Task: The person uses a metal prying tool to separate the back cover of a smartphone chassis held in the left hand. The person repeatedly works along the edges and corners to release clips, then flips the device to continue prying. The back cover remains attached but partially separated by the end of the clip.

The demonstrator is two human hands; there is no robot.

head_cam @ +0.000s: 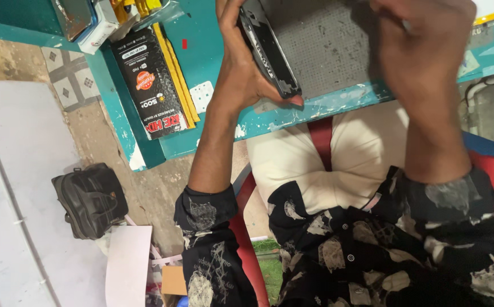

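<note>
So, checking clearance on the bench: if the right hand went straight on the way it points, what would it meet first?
Most likely the grey perforated mat on the teal table; the right hand already overlaps it, though depth is unclear.

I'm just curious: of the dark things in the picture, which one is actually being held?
The black phone, held edge-on in the left hand above the teal table. The black packet lies flat on the table, and the black bag sits on the floor.
</note>
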